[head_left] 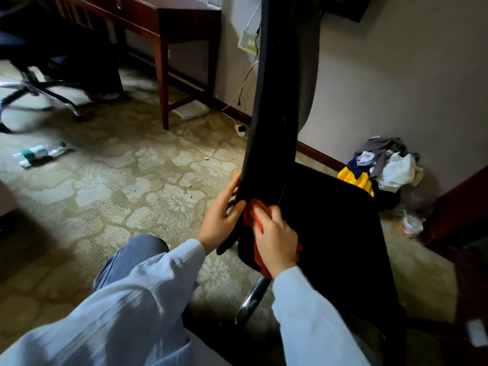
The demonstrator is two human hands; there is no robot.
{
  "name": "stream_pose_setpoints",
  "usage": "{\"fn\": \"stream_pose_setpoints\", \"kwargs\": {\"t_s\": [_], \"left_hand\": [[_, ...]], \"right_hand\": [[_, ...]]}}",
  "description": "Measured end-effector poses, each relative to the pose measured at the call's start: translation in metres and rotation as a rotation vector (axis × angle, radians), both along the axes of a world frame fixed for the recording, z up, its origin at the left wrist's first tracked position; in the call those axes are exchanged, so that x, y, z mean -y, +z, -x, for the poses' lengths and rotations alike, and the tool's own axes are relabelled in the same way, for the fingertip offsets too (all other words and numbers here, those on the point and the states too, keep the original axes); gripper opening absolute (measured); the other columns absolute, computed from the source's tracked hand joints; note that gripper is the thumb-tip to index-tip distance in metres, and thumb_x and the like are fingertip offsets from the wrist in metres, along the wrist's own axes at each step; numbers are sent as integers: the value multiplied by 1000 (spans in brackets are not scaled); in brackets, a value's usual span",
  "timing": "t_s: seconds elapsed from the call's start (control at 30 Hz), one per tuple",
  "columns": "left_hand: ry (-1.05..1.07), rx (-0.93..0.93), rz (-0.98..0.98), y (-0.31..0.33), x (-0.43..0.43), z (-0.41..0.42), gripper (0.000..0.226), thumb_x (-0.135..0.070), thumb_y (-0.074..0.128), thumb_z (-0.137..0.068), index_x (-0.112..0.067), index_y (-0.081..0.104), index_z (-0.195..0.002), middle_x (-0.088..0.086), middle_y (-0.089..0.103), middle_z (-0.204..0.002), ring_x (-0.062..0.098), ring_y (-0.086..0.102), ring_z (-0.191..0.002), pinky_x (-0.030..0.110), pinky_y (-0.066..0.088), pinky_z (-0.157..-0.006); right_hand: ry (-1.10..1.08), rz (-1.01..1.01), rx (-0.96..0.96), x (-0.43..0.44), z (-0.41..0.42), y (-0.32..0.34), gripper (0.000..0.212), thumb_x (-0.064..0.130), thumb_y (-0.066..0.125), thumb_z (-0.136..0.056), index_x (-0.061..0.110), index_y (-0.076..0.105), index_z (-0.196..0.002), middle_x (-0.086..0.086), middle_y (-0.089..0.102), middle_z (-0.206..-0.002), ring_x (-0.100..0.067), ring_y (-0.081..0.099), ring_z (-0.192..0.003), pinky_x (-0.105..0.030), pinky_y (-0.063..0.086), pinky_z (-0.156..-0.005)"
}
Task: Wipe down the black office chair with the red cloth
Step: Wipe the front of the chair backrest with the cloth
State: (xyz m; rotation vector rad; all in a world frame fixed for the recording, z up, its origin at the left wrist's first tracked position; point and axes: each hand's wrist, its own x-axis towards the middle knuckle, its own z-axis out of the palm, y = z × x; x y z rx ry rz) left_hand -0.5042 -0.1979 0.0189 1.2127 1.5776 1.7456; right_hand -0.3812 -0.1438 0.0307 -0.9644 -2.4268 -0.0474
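Where the back of the black office chair (pixel 274 101) comes down to the seat (pixel 338 233), holding the red cloth (pixel 254 210) bunched in the right hand (pixel 276 241), fingers curled over it and pressing it to the lower edge of the back, a red tail hanging out below the wrist. Gripping that same edge just to the left with the left hand (pixel 220 220), closed round it and touching the cloth. Seen edge-on, so a tall dark slab up the middle, cutting across a white wall box (pixel 247 43) and its cables. Under the seat, a chrome leg (pixel 253 297) slanting down to the carpet (pixel 132 175). Near the carpet's left edge, a crushed plastic bottle (pixel 39 153) lying flat. Toward the far left corner, a second chair (pixel 39 83) drawn up to a wooden desk (pixel 184 25), with a flat white tray (pixel 191 109) under the desk by the wall. At the carpet's right edge against the wall, a heap of clothes (pixel 385 167), partly behind the seat's far corner; nearer along that edge, a clear plastic cup (pixel 410 224), blurred. At the near edge, a knee (pixel 132 260) in blue jeans beside the left sleeve.
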Motion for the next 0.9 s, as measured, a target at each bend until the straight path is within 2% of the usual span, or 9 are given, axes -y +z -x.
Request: {"fn": "stream_pose_setpoints", "kwargs": {"t_s": [0.1, 0.17, 0.23, 0.37, 0.47, 0.63, 0.73, 0.77, 0.9], "left_hand": [[-67, 39, 131, -33, 9, 3, 66, 0, 49, -94, -45, 25, -136, -14, 44, -136, 9, 46, -126, 25, 40, -104], [-89, 49, 217, -61, 20, 6, 72, 2, 51, -92, -50, 22, -133, -12, 42, -136, 12, 46, -125, 21, 42, -99], [-116, 13, 284, -84, 29, 10, 77, 0, 56, -91, -57, 24, -131, -8, 41, -139, 13, 50, -119, 20, 45, -94], [-119, -13, 337, -92, 29, 12, 67, -8, 58, -91, -46, 20, -132, -9, 43, -135, 16, 55, -102, 35, 49, -93], [-79, -17, 303, -91, 24, 9, 64, -9, 58, -91, -39, 23, -135, -21, 42, -130, 7, 51, -106, 35, 48, -92], [-67, -12, 263, -96, 21, 10, 64, -13, 59, -90, -44, 25, -135, -18, 43, -131, 12, 52, -107, 31, 49, -87], [-74, 1, 265, -96, 23, 10, 69, -20, 59, -89, -62, 25, -132, -25, 41, -132, 14, 51, -111, 35, 49, -92], [-77, -3, 265, -97, 24, 10, 70, -19, 59, -89, -62, 25, -132, -24, 40, -134, 14, 50, -114, 37, 49, -93], [-96, -18, 254, -100, 23, 10, 65, -12, 59, -90, -40, 25, -138, -21, 37, -138, 11, 44, -122, 43, 44, -102]], "right_hand": [[-4, -52, 189, -7, -23, -20, 31, 22, 79, -60, 27, 72, -90, -3, 64, -84, -23, 61, -47, -27, 41, -35], [7, -70, 114, -10, -37, -20, 26, 28, 60, -73, 26, 73, -95, -3, 64, -87, -22, 62, -50, -25, 42, -38], [48, -176, -17, -17, -46, -7, 32, 27, 49, -80, 20, 73, -99, -7, 66, -92, -22, 64, -55, -25, 46, -43], [141, -370, -154, -35, -43, 27, 27, 20, 53, -87, 12, 70, -106, -14, 63, -104, -25, 66, -72, -27, 51, -56], [168, -418, -161, -47, -36, 36, 27, 17, 53, -88, 11, 66, -111, -18, 63, -105, -28, 66, -75, -28, 52, -58], [157, -338, -216, -50, -26, 22, 28, 15, 52, -85, 18, 53, -112, -18, 64, -106, -30, 66, -79, -27, 53, -57], [134, -196, -209, -42, -27, -1, 28, 16, 51, -81, 23, 53, -108, -15, 65, -107, -29, 66, -78, -26, 51, -54], [133, -151, -170, -40, -29, -10, 28, 18, 50, -80, 24, 53, -107, -13, 66, -106, -29, 66, -77, -26, 50, -53], [126, 45, 151, -27, -34, -52, 35, 28, 43, -75, 26, 64, -103, -6, 65, -98, -29, 65, -62, -29, 49, -44]]}}
